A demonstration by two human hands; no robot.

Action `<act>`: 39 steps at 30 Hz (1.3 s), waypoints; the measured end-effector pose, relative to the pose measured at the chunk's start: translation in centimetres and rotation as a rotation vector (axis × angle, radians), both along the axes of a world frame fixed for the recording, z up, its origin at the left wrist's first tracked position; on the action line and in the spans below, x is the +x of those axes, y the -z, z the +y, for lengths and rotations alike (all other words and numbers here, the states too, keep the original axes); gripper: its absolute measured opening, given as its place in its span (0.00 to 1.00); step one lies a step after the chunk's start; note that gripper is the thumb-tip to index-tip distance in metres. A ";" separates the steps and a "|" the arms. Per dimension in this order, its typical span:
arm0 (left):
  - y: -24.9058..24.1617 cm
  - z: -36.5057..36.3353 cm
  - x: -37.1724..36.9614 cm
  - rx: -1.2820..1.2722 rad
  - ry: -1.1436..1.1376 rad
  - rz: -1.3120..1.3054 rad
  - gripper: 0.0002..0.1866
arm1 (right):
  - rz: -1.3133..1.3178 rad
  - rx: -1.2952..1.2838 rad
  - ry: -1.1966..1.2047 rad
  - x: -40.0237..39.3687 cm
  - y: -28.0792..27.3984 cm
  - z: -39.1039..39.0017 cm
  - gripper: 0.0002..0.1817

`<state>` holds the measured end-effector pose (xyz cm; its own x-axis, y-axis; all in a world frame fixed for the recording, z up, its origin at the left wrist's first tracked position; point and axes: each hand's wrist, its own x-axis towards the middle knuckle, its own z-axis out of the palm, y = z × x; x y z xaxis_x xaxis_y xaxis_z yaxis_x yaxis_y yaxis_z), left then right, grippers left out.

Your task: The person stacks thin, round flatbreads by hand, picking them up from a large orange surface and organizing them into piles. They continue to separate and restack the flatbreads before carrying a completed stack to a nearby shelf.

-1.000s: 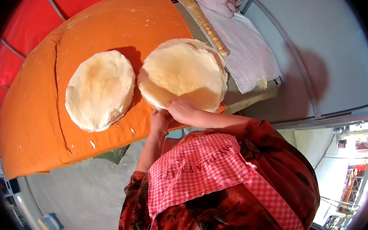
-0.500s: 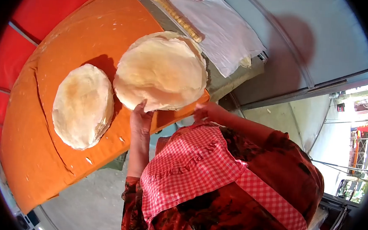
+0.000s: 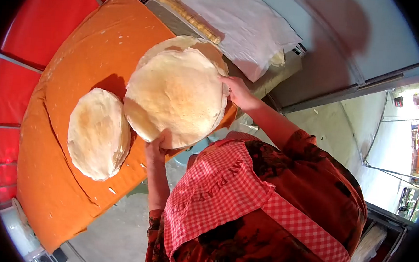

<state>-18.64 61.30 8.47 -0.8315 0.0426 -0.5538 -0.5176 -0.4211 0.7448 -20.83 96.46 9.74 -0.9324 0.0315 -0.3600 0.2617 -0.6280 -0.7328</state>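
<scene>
A wide, thin round flatbread [image 3: 175,95] is held by its edge in both hands, above a stack of similar flatbreads [image 3: 209,48] that shows behind it. My left hand [image 3: 157,146] grips the near left edge, closed on it. On the right edge, my right hand [image 3: 238,91] is closed too, fingers partly hidden by the bread. To the left, a second pile of flatbreads [image 3: 98,134] lies apart on the orange cloth.
An orange cloth [image 3: 49,169] with crumbs covers the table. Beyond it, a ribbed wooden stick [image 3: 190,17] lies by a white cloth [image 3: 254,28]. A grey wall panel [image 3: 330,37] rises at the right; red sheeting [image 3: 20,90] hangs at the left.
My right hand has moved from the table's near edge up to the flatbread's right edge and taken hold. The flatbread has shifted toward me, baring more of the stack behind.
</scene>
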 end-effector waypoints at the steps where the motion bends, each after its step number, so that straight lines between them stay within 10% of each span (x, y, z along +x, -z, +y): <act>1: 0.7 -0.2 -0.1 0.008 -0.006 -0.001 0.33 | -0.017 0.106 0.007 -0.4 -1.5 -0.3 0.19; 13: -2.5 1.3 0.7 0.032 -0.052 0.134 0.27 | -0.050 0.470 -0.309 -7.0 0.3 3.1 0.17; 19: -9.3 0.7 -1.0 0.200 -0.064 0.244 0.27 | 0.127 0.479 -0.265 -6.8 -12.2 2.0 0.31; 30: -21.4 -22.4 -3.3 -0.199 -0.390 0.577 0.21 | 0.536 0.294 -0.430 -16.6 -21.2 -23.2 0.26; 34: -17.2 -29.2 -2.8 -0.183 -0.451 0.494 0.31 | 0.342 0.167 -0.515 -19.6 -13.0 -32.2 0.20; 39: 1.7 -36.6 -2.1 -0.215 -0.447 0.159 0.25 | 0.137 0.381 -0.617 -20.7 3.4 -35.5 0.21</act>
